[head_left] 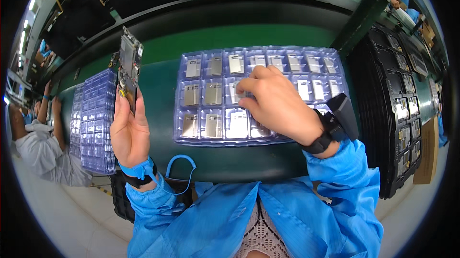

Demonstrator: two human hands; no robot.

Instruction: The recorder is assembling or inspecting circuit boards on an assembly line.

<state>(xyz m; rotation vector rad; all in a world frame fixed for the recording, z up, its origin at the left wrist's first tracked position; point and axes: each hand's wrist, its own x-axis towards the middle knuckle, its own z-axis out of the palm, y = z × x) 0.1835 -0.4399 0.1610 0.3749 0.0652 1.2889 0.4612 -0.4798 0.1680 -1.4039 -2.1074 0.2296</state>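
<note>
My left hand (128, 131) holds a narrow circuit board (129, 68) upright by its lower end, left of the tray. My right hand (275, 102) reaches over a clear blue plastic tray (218, 139) with rows of pockets, each holding a flat silver metal piece (213, 93). Its fingertips pinch down at a pocket in the middle row, touching a silver piece there. I cannot tell whether the piece is lifted. A black wrist device (335, 123) sits on my right wrist, and a blue strap with a coiled blue cord (184, 167) is on my left wrist.
A stack of blue trays (96, 123) lies at the left on the green bench (158, 119). A tall stack of black trays with parts (400, 114) stands at the right, with a brown cardboard piece (427, 152) beside it. Another person in a grey top (38, 143) works at far left.
</note>
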